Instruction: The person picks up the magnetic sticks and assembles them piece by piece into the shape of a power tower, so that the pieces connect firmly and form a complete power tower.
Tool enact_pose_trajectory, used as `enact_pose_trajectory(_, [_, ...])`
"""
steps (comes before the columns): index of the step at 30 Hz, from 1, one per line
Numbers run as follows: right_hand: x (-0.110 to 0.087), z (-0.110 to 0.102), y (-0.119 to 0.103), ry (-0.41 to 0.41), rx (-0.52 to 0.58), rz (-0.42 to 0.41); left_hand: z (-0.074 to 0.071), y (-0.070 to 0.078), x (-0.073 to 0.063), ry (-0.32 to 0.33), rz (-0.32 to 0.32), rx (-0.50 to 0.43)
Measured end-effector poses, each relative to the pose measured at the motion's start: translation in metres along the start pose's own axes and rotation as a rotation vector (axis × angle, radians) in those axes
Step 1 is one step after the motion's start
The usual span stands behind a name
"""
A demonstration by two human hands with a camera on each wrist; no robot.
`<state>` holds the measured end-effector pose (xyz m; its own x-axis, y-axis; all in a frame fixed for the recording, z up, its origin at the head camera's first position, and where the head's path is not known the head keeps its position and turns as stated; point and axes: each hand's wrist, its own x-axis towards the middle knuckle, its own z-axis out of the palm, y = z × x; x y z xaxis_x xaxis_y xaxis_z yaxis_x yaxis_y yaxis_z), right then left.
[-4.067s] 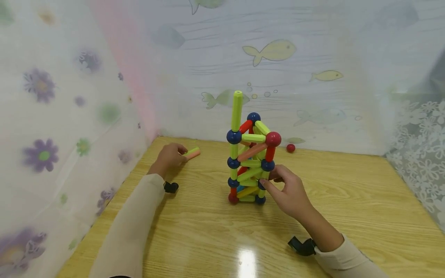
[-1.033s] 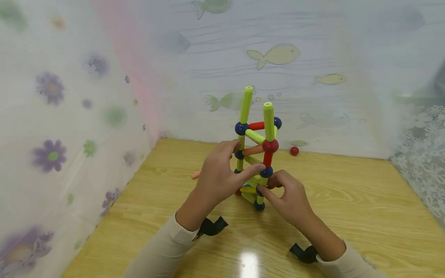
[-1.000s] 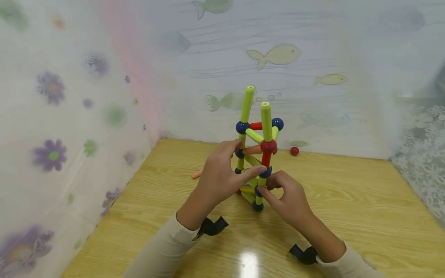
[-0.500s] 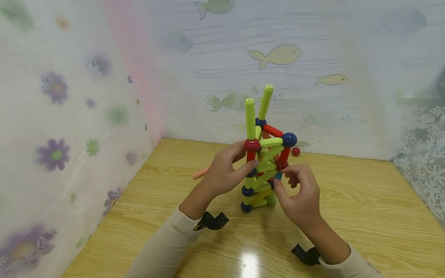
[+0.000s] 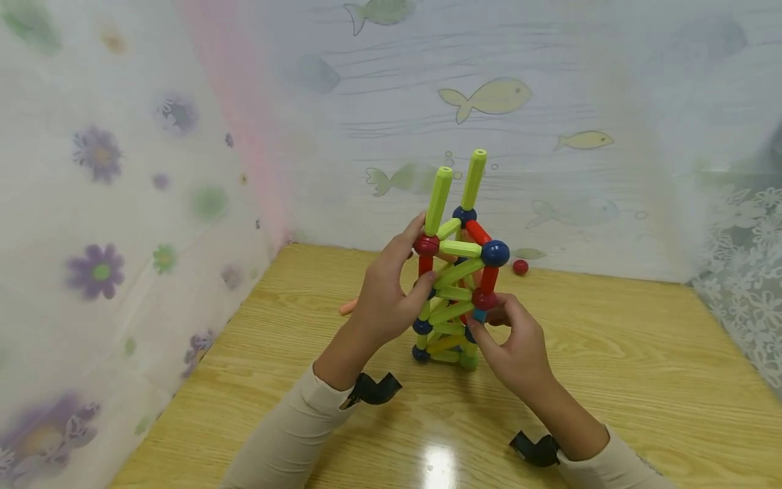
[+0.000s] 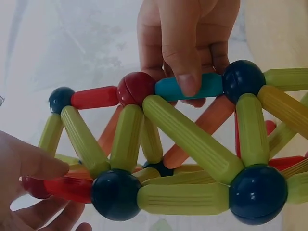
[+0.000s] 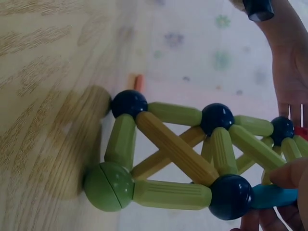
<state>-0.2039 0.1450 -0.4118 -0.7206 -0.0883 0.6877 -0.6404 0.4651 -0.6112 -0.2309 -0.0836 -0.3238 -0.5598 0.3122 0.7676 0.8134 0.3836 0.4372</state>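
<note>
A tall tower of magnetic sticks and balls (image 5: 452, 293) stands between my hands. Two yellow-green sticks (image 5: 438, 204) rise from its top, one on a red ball (image 5: 426, 245) and one on a dark blue ball (image 5: 464, 216). My left hand (image 5: 385, 295) holds the tower's upper left side, thumb and fingers around a red stick (image 6: 70, 189) below the red ball. Lower on the right, my right hand (image 5: 518, 346) pinches a light blue stick (image 6: 207, 86) between thumb and fingers. In the right wrist view, a green ball (image 7: 109, 186) forms one bottom corner.
An orange stick (image 5: 348, 307) lies on the wooden table (image 5: 611, 360) left of the tower, partly hidden by my left hand. A loose red ball (image 5: 520, 267) sits near the back wall. Printed sheets (image 5: 293, 122) hang behind and to the left.
Earlier, my left hand was at sticks on the left; since then a second upright yellow-green stick has been added. The tower has turned, and my right hand now pinches the light blue stick.
</note>
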Motion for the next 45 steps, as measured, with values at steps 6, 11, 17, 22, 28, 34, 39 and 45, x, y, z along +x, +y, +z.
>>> enact_pose_trajectory(6, [0.001,-0.001,0.0,-0.005,-0.015,-0.014,-0.019,-0.016,0.003,-0.055,-0.154,-0.045])
enact_pose_trajectory(11, [0.002,-0.003,0.003,-0.014,-0.034,-0.002,-0.031,-0.08,-0.009,-0.097,-0.532,0.068])
enact_pose_trajectory(17, [-0.002,-0.004,0.002,-0.024,-0.023,0.023,-0.022,-0.152,-0.046,-0.282,-0.9,0.237])
enact_pose_trajectory(22, [-0.003,-0.002,0.0,-0.007,0.005,0.017,-0.018,-0.169,-0.062,-0.371,-0.967,0.36])
enact_pose_trajectory(28, [-0.003,0.001,0.001,-0.013,0.007,0.029,-0.028,-0.151,-0.049,-0.18,-0.866,0.264])
enact_pose_trajectory(34, [-0.002,0.001,0.001,-0.025,0.009,0.022,-0.044,-0.057,0.0,0.27,-0.488,-0.142])
enact_pose_trajectory(39, [-0.001,0.001,-0.002,-0.029,0.019,0.019,-0.045,0.026,0.026,0.375,-0.134,-0.346])
enact_pose_trajectory(45, [-0.001,-0.001,-0.001,-0.025,0.017,0.031,-0.029,0.071,0.052,0.242,-0.032,-0.363])
